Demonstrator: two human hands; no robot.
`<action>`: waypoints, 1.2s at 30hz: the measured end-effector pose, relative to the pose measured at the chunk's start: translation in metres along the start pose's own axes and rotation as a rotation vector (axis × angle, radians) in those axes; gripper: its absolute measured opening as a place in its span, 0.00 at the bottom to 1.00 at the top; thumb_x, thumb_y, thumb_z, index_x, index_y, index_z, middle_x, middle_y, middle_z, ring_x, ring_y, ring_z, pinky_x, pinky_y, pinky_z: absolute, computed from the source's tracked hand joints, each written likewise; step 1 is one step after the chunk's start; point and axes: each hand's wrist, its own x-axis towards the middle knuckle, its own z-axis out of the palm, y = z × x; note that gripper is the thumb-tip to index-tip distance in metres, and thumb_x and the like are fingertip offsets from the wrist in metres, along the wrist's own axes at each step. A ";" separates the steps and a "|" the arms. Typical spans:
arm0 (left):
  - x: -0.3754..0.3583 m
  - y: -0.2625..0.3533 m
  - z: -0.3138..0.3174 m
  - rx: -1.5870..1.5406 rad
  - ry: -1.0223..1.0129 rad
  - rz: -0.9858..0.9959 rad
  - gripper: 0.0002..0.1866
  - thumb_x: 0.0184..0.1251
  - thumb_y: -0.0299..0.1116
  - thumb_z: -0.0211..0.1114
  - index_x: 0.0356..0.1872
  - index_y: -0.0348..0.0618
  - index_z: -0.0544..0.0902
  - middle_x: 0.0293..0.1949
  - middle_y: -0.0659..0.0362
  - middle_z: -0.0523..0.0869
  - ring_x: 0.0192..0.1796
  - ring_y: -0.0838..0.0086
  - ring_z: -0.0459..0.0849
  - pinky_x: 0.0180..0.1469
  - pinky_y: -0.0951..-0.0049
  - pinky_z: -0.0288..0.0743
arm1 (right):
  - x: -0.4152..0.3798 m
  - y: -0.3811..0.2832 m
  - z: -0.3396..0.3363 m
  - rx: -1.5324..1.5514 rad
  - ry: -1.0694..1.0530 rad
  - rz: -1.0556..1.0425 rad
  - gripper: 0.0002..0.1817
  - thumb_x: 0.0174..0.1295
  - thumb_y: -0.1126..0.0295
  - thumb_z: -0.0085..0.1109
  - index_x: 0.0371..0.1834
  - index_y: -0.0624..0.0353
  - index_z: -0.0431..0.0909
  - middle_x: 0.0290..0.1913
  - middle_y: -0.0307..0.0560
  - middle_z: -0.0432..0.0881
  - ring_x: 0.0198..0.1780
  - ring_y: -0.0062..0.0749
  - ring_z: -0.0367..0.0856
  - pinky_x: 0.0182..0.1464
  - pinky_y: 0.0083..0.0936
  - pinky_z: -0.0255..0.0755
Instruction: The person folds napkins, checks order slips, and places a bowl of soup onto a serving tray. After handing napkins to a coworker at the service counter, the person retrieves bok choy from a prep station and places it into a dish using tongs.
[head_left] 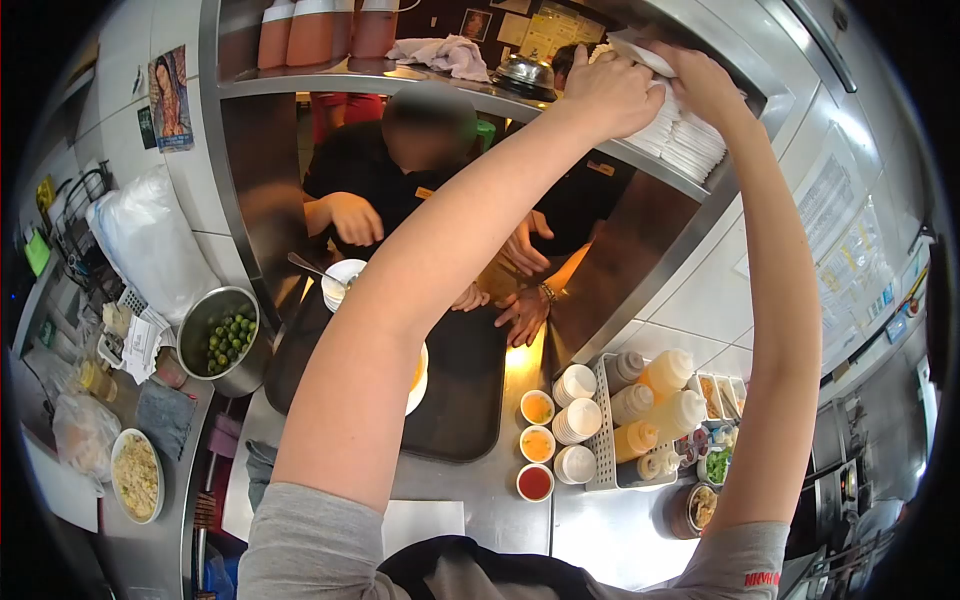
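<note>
Both my arms reach up to the steel shelf at the top right. My left hand lies with bent fingers at the stack of white napkins; what its fingertips hold, if anything, is hidden. Beside it, my right hand pinches a folded white napkin above the stack. Below my left arm is a black tray on the steel counter, bearing a small white bowl with a spoon and a plate partly covered by my forearm.
Co-workers' hands are at the tray's far side. Sauce cups, stacked cups and a basket of bottles stand right of the tray. At left are a pot of green fruit and a rice dish.
</note>
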 end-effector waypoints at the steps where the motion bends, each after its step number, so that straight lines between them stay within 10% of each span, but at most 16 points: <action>1: 0.001 -0.001 0.001 0.028 -0.070 -0.017 0.23 0.65 0.46 0.44 0.50 0.41 0.75 0.49 0.47 0.79 0.56 0.57 0.74 0.61 0.47 0.58 | 0.004 0.006 0.005 0.049 -0.073 0.071 0.29 0.47 0.80 0.50 0.58 0.53 0.70 0.47 0.53 0.79 0.47 0.50 0.76 0.51 0.35 0.69; 6: 0.003 -0.017 -0.009 -0.352 -0.122 -0.022 0.27 0.65 0.49 0.46 0.54 0.36 0.72 0.51 0.44 0.78 0.56 0.54 0.74 0.60 0.61 0.63 | 0.018 0.008 -0.003 0.192 -0.253 0.166 0.24 0.56 0.65 0.47 0.58 0.57 0.70 0.48 0.60 0.78 0.50 0.51 0.76 0.52 0.37 0.68; 12: -0.018 -0.047 -0.032 -0.511 0.037 -0.029 0.34 0.65 0.57 0.47 0.59 0.36 0.68 0.56 0.42 0.74 0.60 0.53 0.71 0.61 0.63 0.64 | 0.032 0.021 0.013 0.255 -0.422 0.415 0.47 0.57 0.28 0.32 0.60 0.61 0.68 0.59 0.60 0.71 0.62 0.49 0.68 0.62 0.38 0.60; 15: -0.063 -0.034 -0.105 -0.650 -0.062 -0.126 0.22 0.68 0.38 0.55 0.56 0.31 0.68 0.52 0.46 0.77 0.56 0.64 0.75 0.56 0.71 0.67 | 0.009 -0.048 -0.047 0.234 -0.142 0.399 0.29 0.61 0.54 0.51 0.58 0.66 0.68 0.60 0.57 0.70 0.62 0.47 0.66 0.63 0.36 0.61; 22: -0.240 0.006 -0.222 -0.900 -0.290 -0.244 0.27 0.68 0.40 0.54 0.63 0.35 0.62 0.59 0.48 0.71 0.62 0.64 0.69 0.63 0.68 0.61 | -0.081 -0.129 -0.069 0.007 0.345 0.107 0.24 0.63 0.55 0.50 0.51 0.65 0.75 0.52 0.61 0.76 0.51 0.53 0.75 0.56 0.37 0.67; 24: -0.315 0.025 -0.249 -0.832 -0.352 -0.391 0.27 0.67 0.42 0.54 0.62 0.37 0.66 0.59 0.52 0.73 0.62 0.67 0.70 0.63 0.68 0.61 | -0.142 -0.177 -0.068 0.700 -0.087 0.334 0.26 0.61 0.53 0.54 0.59 0.57 0.71 0.55 0.52 0.75 0.57 0.36 0.73 0.55 0.28 0.67; 25: -0.354 0.032 -0.260 -0.795 -0.463 -0.502 0.28 0.66 0.43 0.54 0.64 0.39 0.65 0.61 0.55 0.71 0.63 0.68 0.67 0.65 0.67 0.58 | -0.176 -0.226 -0.067 0.878 0.113 0.165 0.22 0.56 0.70 0.59 0.56 0.58 0.73 0.52 0.48 0.78 0.54 0.30 0.76 0.52 0.24 0.68; 30: -0.561 0.081 -0.258 -0.962 -0.460 -1.371 0.27 0.65 0.39 0.59 0.63 0.40 0.66 0.58 0.58 0.73 0.60 0.73 0.72 0.61 0.71 0.65 | -0.375 -0.410 -0.016 1.300 -0.782 0.645 0.31 0.55 0.61 0.62 0.56 0.71 0.66 0.45 0.63 0.78 0.49 0.49 0.79 0.50 0.33 0.71; 33: -0.609 0.112 -0.242 -1.312 -0.320 -1.883 0.29 0.66 0.38 0.57 0.65 0.39 0.60 0.60 0.55 0.72 0.61 0.68 0.72 0.59 0.69 0.67 | -0.441 -0.485 0.000 1.409 -0.652 0.999 0.35 0.52 0.62 0.65 0.58 0.71 0.63 0.41 0.63 0.79 0.42 0.47 0.81 0.46 0.33 0.73; 36: -0.597 0.133 -0.221 -1.289 -0.416 -1.868 0.34 0.63 0.40 0.61 0.64 0.34 0.56 0.53 0.54 0.76 0.52 0.72 0.76 0.54 0.73 0.68 | -0.445 -0.516 -0.007 1.413 -0.564 1.158 0.37 0.48 0.66 0.68 0.60 0.70 0.61 0.39 0.59 0.79 0.39 0.43 0.80 0.44 0.32 0.73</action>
